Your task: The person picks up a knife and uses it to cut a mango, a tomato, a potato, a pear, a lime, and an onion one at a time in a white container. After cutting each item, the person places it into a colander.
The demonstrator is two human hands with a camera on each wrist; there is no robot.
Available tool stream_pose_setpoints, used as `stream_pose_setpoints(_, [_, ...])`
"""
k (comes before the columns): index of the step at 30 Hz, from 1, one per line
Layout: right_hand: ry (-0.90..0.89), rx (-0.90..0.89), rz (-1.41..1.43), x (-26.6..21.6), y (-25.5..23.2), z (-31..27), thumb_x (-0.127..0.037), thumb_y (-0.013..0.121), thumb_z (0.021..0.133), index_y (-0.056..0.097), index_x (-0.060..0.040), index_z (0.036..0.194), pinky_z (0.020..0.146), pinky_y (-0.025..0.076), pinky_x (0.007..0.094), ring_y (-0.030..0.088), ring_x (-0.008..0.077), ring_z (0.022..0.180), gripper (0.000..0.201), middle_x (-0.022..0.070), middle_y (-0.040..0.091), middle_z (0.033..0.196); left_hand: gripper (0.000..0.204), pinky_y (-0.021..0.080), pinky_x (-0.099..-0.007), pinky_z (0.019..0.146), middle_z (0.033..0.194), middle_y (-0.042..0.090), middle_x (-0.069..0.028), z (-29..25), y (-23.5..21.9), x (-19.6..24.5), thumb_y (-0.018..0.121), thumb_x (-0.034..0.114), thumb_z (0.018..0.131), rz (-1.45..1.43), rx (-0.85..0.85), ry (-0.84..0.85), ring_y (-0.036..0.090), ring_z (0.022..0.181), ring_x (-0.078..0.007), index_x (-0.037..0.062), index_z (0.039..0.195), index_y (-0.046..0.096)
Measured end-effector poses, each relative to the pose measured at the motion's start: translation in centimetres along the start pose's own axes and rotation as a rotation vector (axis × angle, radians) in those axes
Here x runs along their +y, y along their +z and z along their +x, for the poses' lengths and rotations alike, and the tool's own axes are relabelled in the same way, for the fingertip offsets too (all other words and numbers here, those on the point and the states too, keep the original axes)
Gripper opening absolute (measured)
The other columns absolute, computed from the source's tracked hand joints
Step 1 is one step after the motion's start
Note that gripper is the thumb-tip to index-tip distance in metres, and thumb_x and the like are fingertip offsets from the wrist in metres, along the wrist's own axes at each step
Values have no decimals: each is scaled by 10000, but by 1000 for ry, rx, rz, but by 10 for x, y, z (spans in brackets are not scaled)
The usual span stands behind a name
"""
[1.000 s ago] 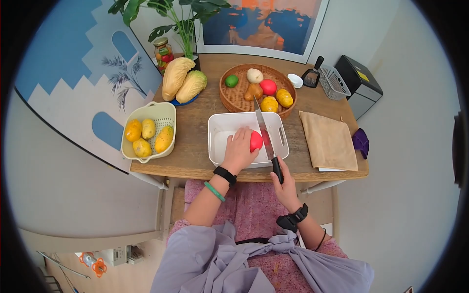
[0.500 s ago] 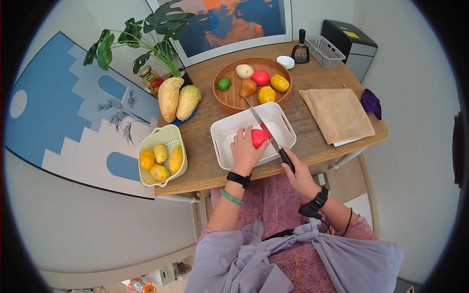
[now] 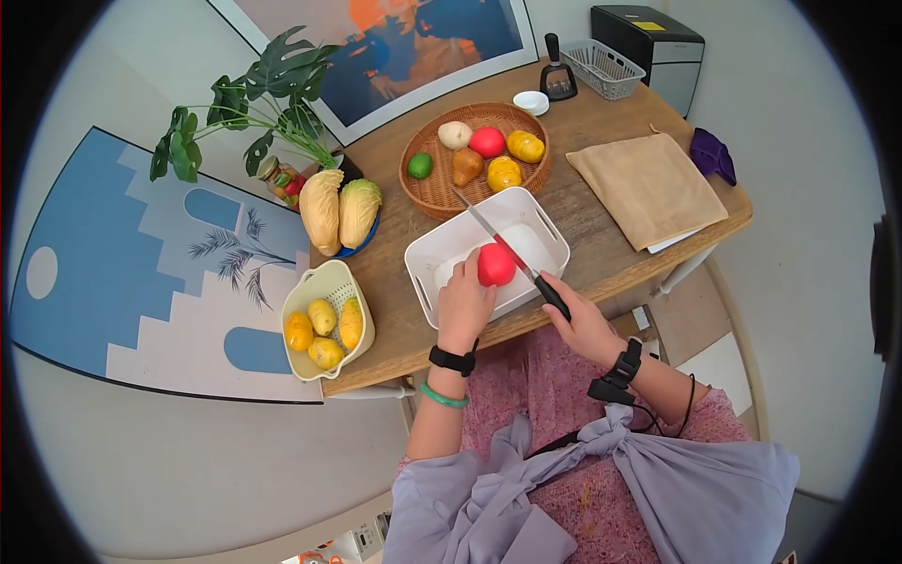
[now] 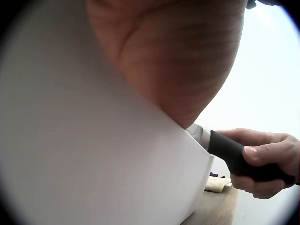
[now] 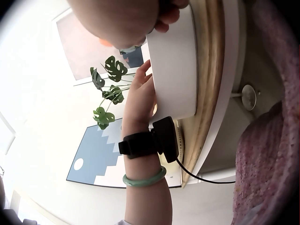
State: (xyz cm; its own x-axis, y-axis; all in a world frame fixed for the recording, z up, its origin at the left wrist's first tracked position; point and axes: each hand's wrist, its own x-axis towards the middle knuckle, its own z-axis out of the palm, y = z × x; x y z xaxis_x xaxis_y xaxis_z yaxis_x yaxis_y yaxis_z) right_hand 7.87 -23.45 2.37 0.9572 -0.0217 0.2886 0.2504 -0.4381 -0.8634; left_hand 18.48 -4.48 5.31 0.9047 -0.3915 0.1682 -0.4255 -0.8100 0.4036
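Note:
In the head view a red round item (image 3: pixel 496 265) is in the white bin (image 3: pixel 425 282), with the left hand (image 3: pixel 464 308) gripping its left side, thumb below it. The right hand (image 3: pixel 584 329) is wrapped round the black handle (image 3: pixel 552 297) of a knife, whose blade (image 3: pixel 492 231) slants up and left over the bin, close beside the red item. Whether blade and item touch I cannot tell. The left wrist view shows the right hand (image 4: pixel 269 161) round the knife handle (image 4: pixel 234 157); the bin wall hides the red item there.
Behind the bin stands a wicker tray (image 3: pixel 423 193) of produce. To the left are a pale green basket (image 3: pixel 366 324) of yellow produce and cabbages (image 3: pixel 357 214) on a blue plate. A tan cloth (image 3: pixel 648 188) lies right; a grey basket (image 3: pixel 606 70) is at the back right.
The head view has turned, so the table appears rotated. The left fingers sit further to the red item's left side, leaving more of it showing. The right hand still holds the knife over the bin.

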Motion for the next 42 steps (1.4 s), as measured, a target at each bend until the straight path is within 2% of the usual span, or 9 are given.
stream_pose_setpoints(6, [-63, 72, -14, 5, 0, -1, -124, 553, 929, 394, -86, 1402, 894, 474, 416, 570, 420, 1088, 500, 255, 566, 1225, 601, 494, -452, 776, 1104, 570, -156, 3, 8, 4, 680, 217, 789, 13, 12, -57, 620, 934, -350, 134, 1341, 458])
stream_pose_setpoints(12, [-7, 41, -13, 3, -2, -1, -121, 546, 929, 388, -90, 1405, 891, 475, 421, 569, 422, 1088, 503, 257, 569, 1219, 609, 446, -465, 802, 1087, 563, -158, 4, 18, 7, 711, 279, 754, 13, 150, -73, 606, 966, -336, 123, 1300, 492])
stream_pose_setpoints(15, [25, -12, -44, 8, -1, 0, -117, 543, 929, 385, -92, 1406, 889, 475, 425, 569, 422, 1087, 503, 258, 570, 1216, 590, 434, -470, 804, 1094, 562, -162, 6, 21, 10, 710, 288, 759, 8, 173, -106, 602, 974, -345, 99, 1275, 495])
stream_pose_setpoints(21, [-2, 18, -24, 8, -1, 1, -122, 545, 930, 391, -94, 1402, 885, 478, 431, 569, 422, 1086, 498, 257, 572, 1214, 553, 419, -479, 838, 1104, 560, -169, 6, 23, 11, 695, 292, 778, -6, 209, -158, 589, 998, -362, 60, 1236, 489])
stream_pose_setpoints(24, [-2, 2, -22, 7, -3, 1, -123, 546, 929, 389, -95, 1404, 883, 479, 431, 570, 421, 1085, 501, 256, 574, 1209, 555, 415, -480, 856, 1154, 550, -180, 6, 24, 12, 675, 269, 788, -37, 210, -152, 576, 1031, -363, 56, 1262, 480])
stream_pose_setpoints(26, [5, -3, -18, 6, -4, 1, -116, 544, 936, 378, -78, 1410, 909, 466, 412, 565, 408, 1109, 504, 254, 561, 1235, 540, 408, -475, 878, 1219, 527, -190, 5, 26, 12, 630, 211, 806, -20, 272, -65, 563, 1066, -359, 53, 1294, 465])
stream_pose_setpoints(29, [37, -46, -21, 4, -7, 2, -107, 542, 941, 370, -62, 1416, 935, 454, 393, 562, 393, 1131, 507, 251, 548, 1260, 537, 400, -469, 900, 1259, 509, -190, 6, 27, 11, 589, 152, 813, 27, 189, -80, 554, 1089, -354, 51, 1321, 448])
stream_pose_setpoints(32, [45, -51, -25, 3, -7, 2, -103, 544, 939, 375, -62, 1414, 930, 456, 394, 565, 393, 1126, 506, 249, 552, 1254, 517, 395, -467, 904, 1247, 513, -187, 6, 28, 9, 567, 118, 813, 5, 203, -74, 560, 1077, -353, 51, 1313, 451])
stream_pose_setpoints(42, [27, -23, -22, 2, -7, 2, -103, 546, 937, 381, -68, 1411, 913, 465, 392, 578, 395, 1101, 504, 251, 566, 1228, 478, 403, -475, 878, 1202, 537, -179, 6, 25, 11, 608, 160, 801, -22, 212, -108, 578, 1042, -359, 35, 1242, 474])
